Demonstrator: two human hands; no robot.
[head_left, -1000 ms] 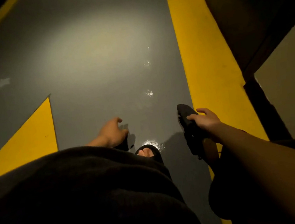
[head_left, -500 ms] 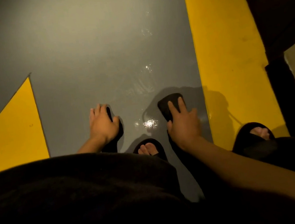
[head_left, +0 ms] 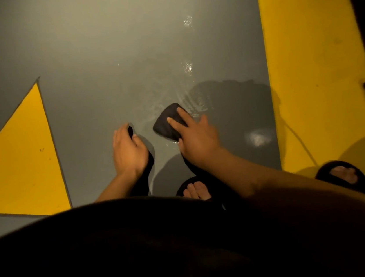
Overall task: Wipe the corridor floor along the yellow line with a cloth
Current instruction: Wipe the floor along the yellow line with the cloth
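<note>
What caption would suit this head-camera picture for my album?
Right hand presses a dark cloth flat on the wet grey floor beside the yellow line; left hand rests on the floor.

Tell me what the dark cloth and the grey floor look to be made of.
Cloth: probably soft woven or knitted fabric, matte black; it bunches under the right hand and shows no shine.
Floor: looks like smooth painted or coated concrete, grey with a slight sheen; wet smears glint on it, and the yellow line looks like paint.
</note>
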